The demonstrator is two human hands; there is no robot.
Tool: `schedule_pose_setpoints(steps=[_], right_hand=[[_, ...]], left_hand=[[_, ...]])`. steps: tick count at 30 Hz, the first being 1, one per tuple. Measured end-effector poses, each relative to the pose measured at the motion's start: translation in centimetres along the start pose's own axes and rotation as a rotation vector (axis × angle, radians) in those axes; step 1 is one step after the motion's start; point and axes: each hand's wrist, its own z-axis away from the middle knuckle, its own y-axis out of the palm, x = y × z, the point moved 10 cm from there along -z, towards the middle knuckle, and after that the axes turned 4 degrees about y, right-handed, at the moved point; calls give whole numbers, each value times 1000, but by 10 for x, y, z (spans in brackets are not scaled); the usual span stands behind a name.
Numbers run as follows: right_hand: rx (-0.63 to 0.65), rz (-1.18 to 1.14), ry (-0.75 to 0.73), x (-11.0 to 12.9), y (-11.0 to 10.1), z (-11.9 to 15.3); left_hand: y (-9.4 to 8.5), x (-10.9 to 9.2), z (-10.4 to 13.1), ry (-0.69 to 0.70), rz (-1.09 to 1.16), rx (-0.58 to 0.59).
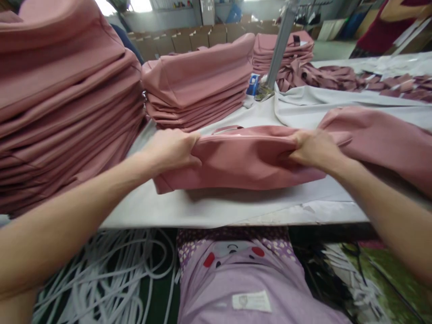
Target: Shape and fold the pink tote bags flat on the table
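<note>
A pink leather-like piece (pixel 243 164), perhaps a bag, is held up just above the white-covered table, its long upper edge stretched between my hands. My left hand (pixel 173 148) grips that edge near its left end, thumb in front. At the right part of the same edge, my right hand (pixel 312 146) is closed on the material. A thin strap or loop shows behind the upper edge. To the right lies another pink piece (pixel 381 135), partly behind my right forearm.
Tall pink stacks stand at the left (pixel 64 99) and back centre (pixel 199 85). A metal post (pixel 280 45) rises behind, near pink straps (pixel 320 76). White cords (pixel 118 274) hang below the table (pixel 209 213). A person (pixel 384 29) is at the back right.
</note>
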Motion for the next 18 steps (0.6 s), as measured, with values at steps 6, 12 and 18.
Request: schedule_pose_setpoints(steps=[6, 12, 18], right_hand=[[57, 2, -75, 36, 99, 0], [-90, -63, -75, 0, 37, -4], [-179, -114, -39, -13, 1, -6]], left_hand=[[99, -22, -3, 7, 65, 82], [18, -13, 3, 129, -31, -112], [-10, 54, 44, -125, 286, -633]])
